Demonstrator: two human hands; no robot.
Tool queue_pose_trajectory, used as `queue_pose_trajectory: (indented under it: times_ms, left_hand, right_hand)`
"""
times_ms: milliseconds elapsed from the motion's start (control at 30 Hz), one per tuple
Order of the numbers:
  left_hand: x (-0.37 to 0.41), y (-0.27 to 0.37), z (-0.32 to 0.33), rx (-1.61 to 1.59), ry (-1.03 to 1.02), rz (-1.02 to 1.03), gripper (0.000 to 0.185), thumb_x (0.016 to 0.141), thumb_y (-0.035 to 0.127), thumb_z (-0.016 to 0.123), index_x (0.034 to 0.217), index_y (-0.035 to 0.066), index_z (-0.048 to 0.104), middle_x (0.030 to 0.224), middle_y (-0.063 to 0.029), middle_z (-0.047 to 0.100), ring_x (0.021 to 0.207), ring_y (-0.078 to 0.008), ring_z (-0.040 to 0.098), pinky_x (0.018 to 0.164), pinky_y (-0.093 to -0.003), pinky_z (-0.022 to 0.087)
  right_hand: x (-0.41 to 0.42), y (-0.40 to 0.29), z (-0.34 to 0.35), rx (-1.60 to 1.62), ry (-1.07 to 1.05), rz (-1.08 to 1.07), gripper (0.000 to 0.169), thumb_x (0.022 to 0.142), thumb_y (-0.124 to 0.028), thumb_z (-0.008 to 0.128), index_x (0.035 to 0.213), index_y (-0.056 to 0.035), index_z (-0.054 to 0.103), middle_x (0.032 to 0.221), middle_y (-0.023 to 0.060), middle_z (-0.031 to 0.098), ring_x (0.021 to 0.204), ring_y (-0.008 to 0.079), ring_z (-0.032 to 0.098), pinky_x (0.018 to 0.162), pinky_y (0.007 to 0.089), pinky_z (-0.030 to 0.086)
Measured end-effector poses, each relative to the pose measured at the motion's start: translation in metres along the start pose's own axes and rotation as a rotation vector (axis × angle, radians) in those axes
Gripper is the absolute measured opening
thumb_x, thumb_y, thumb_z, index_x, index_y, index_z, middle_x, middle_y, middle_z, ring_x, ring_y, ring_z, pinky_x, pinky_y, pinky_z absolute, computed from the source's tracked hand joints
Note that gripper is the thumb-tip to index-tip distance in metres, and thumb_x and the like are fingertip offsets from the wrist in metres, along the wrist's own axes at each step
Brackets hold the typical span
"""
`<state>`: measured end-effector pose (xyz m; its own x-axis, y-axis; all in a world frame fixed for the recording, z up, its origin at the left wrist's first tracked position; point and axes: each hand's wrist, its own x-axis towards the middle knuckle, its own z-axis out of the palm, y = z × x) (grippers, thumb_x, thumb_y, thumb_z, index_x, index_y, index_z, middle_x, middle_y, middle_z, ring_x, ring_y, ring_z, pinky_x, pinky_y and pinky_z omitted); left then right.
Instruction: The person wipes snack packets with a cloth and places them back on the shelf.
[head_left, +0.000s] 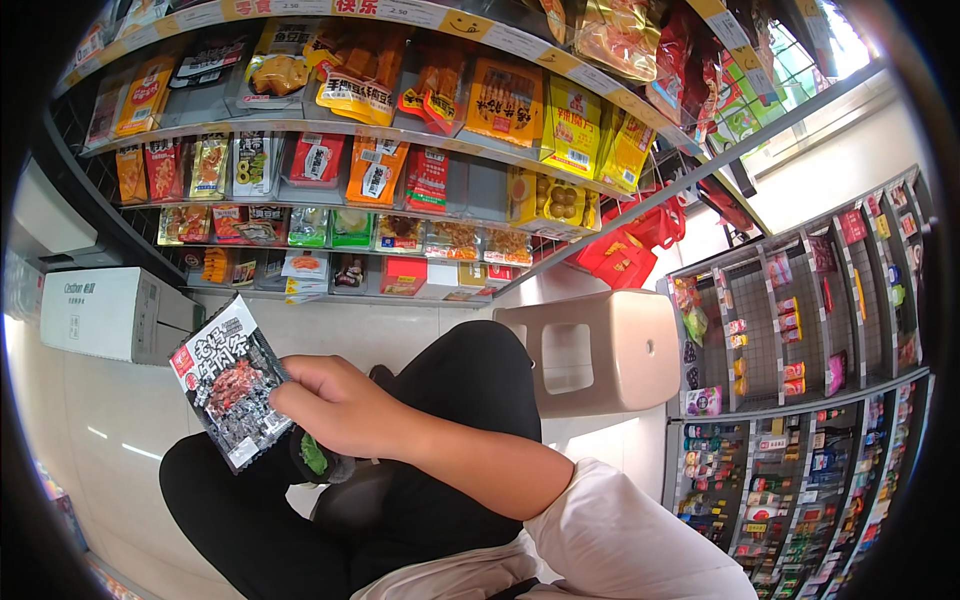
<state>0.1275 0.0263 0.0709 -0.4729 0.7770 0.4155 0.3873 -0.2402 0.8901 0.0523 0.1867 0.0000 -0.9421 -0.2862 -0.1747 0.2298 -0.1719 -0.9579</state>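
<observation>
My right hand (334, 405) reaches across from the right and pinches the right edge of a black and white snack packet (234, 382) between thumb and fingers. The packet is tilted, its printed front with a picture of reddish food facing up. It is held above my black-trousered knee. My left hand is out of view. Beyond the packet stands a shelf unit with rows of snack packets, among them an orange packet (506, 101), a yellow packet (571, 127) and a red packet (316, 157).
A beige plastic stool (645, 352) stands right of my knee. A white cardboard box (90, 315) sits on the tiled floor at left. Red bags (619, 255) lie beside the snack shelf's right end. Another shelf unit (799, 409) with packets and bottles runs along the right.
</observation>
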Motion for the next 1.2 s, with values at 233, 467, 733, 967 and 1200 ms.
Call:
queue_pose_trajectory:
  times_ms: [233, 467, 733, 967, 1200]
  left_hand:
    - [-0.001, 0.003, 0.002, -0.047, -0.052, 0.011, 0.007, 0.095, 0.012, 0.060, 0.093, 0.006, 0.062, 0.084, -0.0011, 0.056, 0.070, -0.0155, 0.057, 0.062, -0.0290, 0.046]
    - [-0.002, 0.007, 0.002, -0.093, -0.099, 0.021, 0.009, 0.094, 0.014, 0.060, 0.093, 0.006, 0.064, 0.085, -0.0015, 0.058, 0.070, -0.0163, 0.058, 0.061, -0.0294, 0.047]
    - [-0.002, 0.011, 0.003, -0.139, -0.147, 0.033, 0.011, 0.094, 0.017, 0.061, 0.093, 0.007, 0.066, 0.086, -0.0019, 0.060, 0.070, -0.0173, 0.060, 0.060, -0.0300, 0.048]
    - [-0.002, 0.014, 0.003, -0.180, -0.193, 0.046, 0.013, 0.094, 0.019, 0.061, 0.093, 0.007, 0.067, 0.086, -0.0023, 0.062, 0.069, -0.0181, 0.061, 0.059, -0.0304, 0.048]
    - [-0.004, 0.018, 0.005, -0.229, -0.237, 0.063, 0.015, 0.093, 0.021, 0.062, 0.093, 0.008, 0.069, 0.087, -0.0027, 0.064, 0.069, -0.0189, 0.062, 0.058, -0.0309, 0.049]
  right_hand:
    - [-0.001, -0.001, -0.003, -0.049, 0.005, -0.028, 0.025, 0.100, -0.018, 0.052, 0.091, 0.0029, 0.063, 0.070, 0.0001, 0.056, 0.065, 0.0074, 0.047, 0.058, 0.0318, 0.040]
    - [-0.002, -0.002, -0.002, -0.023, 0.020, -0.001, 0.027, 0.100, -0.019, 0.053, 0.090, 0.0036, 0.062, 0.069, 0.0007, 0.056, 0.065, 0.0082, 0.047, 0.057, 0.0322, 0.040]
    - [-0.001, 0.002, -0.001, -0.003, 0.013, -0.026, 0.027, 0.100, -0.019, 0.053, 0.089, 0.0037, 0.062, 0.068, 0.0025, 0.056, 0.065, 0.0091, 0.047, 0.058, 0.0328, 0.040]
    - [-0.002, -0.004, -0.003, -0.031, 0.000, -0.014, 0.027, 0.100, -0.019, 0.053, 0.089, 0.0044, 0.061, 0.068, 0.0026, 0.056, 0.064, 0.0090, 0.047, 0.057, 0.0334, 0.040]
    - [-0.004, -0.007, -0.004, -0.066, -0.011, 0.004, 0.027, 0.100, -0.019, 0.052, 0.089, 0.0041, 0.061, 0.067, 0.0026, 0.055, 0.063, 0.0089, 0.046, 0.056, 0.0331, 0.040]
